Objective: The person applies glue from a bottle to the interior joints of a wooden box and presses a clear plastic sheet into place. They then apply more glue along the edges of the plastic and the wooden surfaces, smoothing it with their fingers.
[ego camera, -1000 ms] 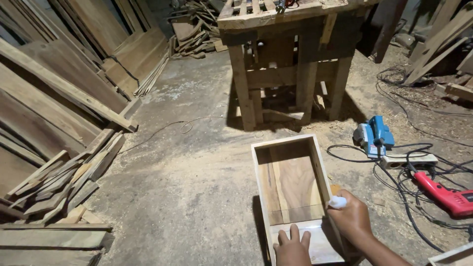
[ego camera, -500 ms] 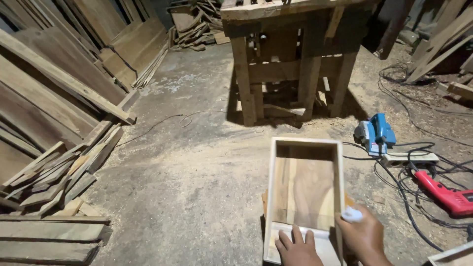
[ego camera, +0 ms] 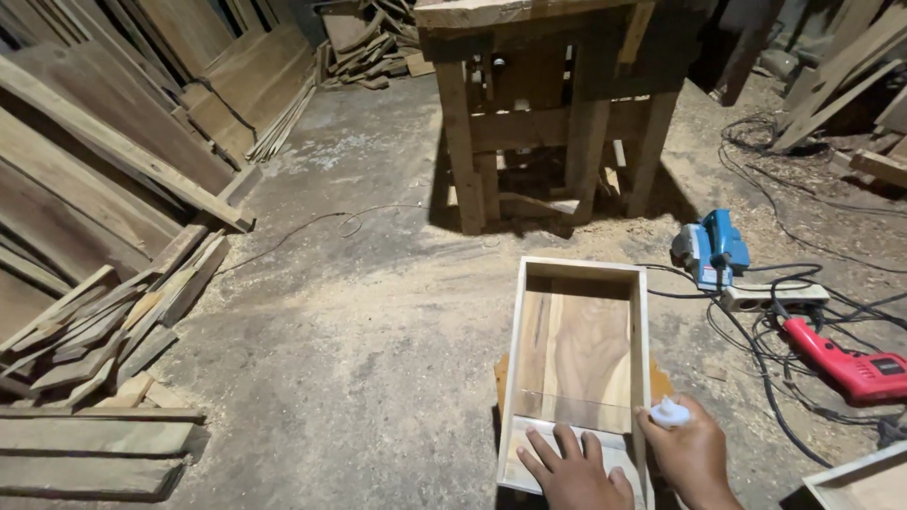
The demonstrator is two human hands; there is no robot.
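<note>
two bare hands work at the near end of a shallow wooden box (ego camera: 578, 349) that lies on the sawdust-strewn concrete floor (ego camera: 359, 359), close to the bottom edge of the view; the left hand (ego camera: 570, 467) lies flat inside the box, fingers spread and palm down on the pale board at its near end, gripping nothing; the right hand (ego camera: 693, 453) is curled around a small white bottle (ego camera: 669, 413), its cap end poking out above the fingers, right at the box's near right wall; a thin orange piece peeks out from under the box on both sides; beyond the far end of the box stands a rough wooden workbench (ego camera: 557, 104); to the right of the box, well apart, lie a blue electric planer (ego camera: 710, 247), a power strip (ego camera: 775, 296) and a red drill (ego camera: 846, 364) among black cables; planks (ego camera: 94, 189) lean and pile along the left side of the floor.
</note>
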